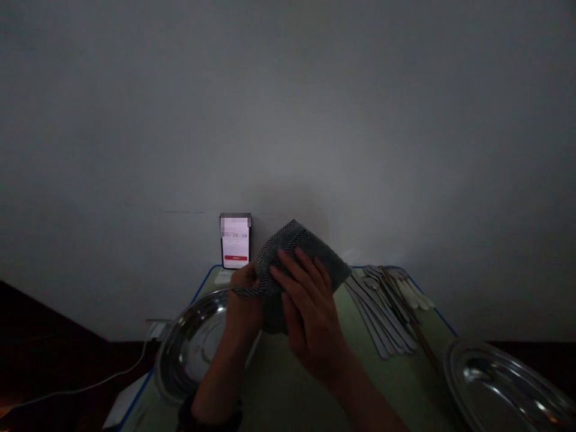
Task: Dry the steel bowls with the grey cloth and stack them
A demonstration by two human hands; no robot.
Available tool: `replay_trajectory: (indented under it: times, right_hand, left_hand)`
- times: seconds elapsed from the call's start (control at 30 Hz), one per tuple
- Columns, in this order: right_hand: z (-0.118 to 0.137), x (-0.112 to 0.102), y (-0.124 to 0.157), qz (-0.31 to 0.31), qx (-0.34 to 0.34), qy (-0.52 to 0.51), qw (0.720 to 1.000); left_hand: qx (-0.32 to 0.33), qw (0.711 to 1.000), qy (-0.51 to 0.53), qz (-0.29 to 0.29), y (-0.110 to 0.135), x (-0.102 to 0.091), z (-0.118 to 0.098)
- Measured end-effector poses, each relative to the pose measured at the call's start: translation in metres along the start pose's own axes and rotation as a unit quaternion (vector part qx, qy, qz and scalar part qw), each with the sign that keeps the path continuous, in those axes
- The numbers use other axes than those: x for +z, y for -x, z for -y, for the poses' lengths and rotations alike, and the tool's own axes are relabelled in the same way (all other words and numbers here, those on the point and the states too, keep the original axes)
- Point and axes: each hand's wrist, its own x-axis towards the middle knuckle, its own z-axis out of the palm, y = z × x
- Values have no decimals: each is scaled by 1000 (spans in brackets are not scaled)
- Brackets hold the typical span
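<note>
A grey-green cloth (330, 255) with a checkered border is held up in front of the wall, above the table. My left hand (245, 282) is closed on its left side, with most of the fingers hidden behind the fabric. Across the front of the cloth lies my right hand (308, 300), its fingers stretched out and pressed flat against the fabric. Whether anything is wrapped inside the cloth is hidden.
A round steel basin (173, 354) stands left, partly behind my left forearm. Several pieces of metal cutlery (382, 324) and white-handled utensils (411, 294) lie right. An oval steel tray (490, 384) sits front right. A lit phone (236, 246) leans against the wall. A white cable (103, 381) hangs left.
</note>
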Motion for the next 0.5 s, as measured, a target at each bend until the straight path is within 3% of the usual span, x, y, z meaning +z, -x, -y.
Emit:
replay_trajectory:
  times: [0.1,0.27,0.4,0.5]
  right_hand:
    - [-10,-11,-3,-56,23,15,998]
    - [-38,-23,-3,-60,112,-64,990]
    - [-60,-21,-1,-116,244,-140,953]
    - [-62,-9,1,-165,300,-161,926]
  left_hand:
    - [29,994,-57,86,4,2,-5]
    - [-2,990,-92,106,8,-2,-13]
    - [-89,996,30,2,4,-7,-10]
    - [-170,970,123,-121,-1,-3,-5]
